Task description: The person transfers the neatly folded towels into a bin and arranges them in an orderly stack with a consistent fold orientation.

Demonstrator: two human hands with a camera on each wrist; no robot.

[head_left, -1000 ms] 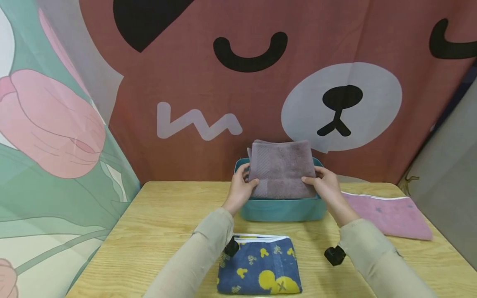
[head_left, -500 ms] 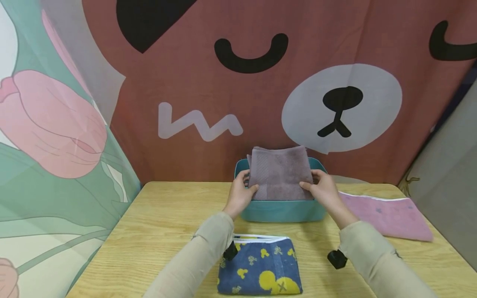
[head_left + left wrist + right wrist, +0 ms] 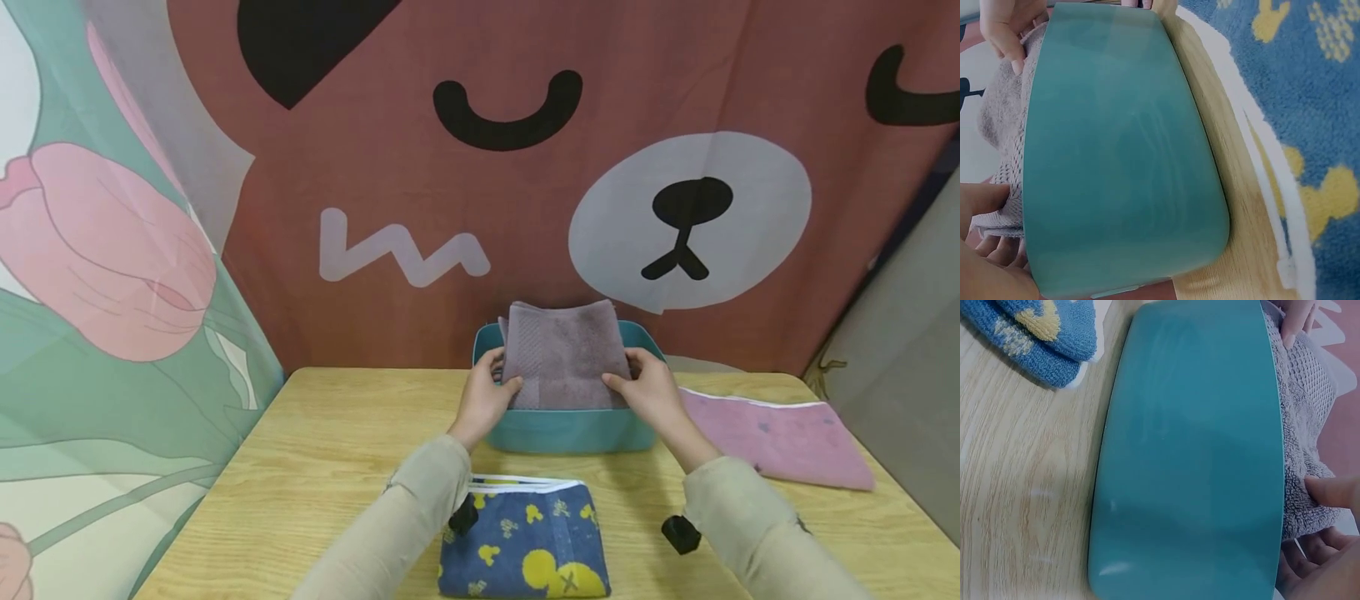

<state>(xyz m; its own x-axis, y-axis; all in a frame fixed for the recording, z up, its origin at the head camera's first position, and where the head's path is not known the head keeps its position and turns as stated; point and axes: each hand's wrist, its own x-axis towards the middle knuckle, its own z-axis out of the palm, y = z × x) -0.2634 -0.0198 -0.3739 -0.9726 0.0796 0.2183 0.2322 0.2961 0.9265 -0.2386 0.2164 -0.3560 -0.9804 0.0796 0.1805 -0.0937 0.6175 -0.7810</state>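
Note:
A folded mauve-grey towel (image 3: 566, 354) stands upright in the teal bin (image 3: 570, 431), its lower edge hidden behind the front wall. My left hand (image 3: 486, 392) pinches the towel's left edge, thumb in front and fingers behind. On the opposite edge my right hand (image 3: 651, 387) holds it the same way. Both wrist views show the towel (image 3: 1007, 119) rising just past the bin's rim, with thumbs pressed on its near face. In the right wrist view the towel (image 3: 1300, 444) bulges a little over the rim.
A folded blue towel (image 3: 517, 542) with yellow figures lies on the wooden table (image 3: 337, 467) in front of the bin. To the right is a folded pink towel (image 3: 795, 442). A curtain (image 3: 375, 325) with a bear print hangs right behind the bin.
Both hands have lowered the mauve-grey towel somewhat into the bin. The right hand has shifted slightly inward. The blue and pink towels stay where they were.

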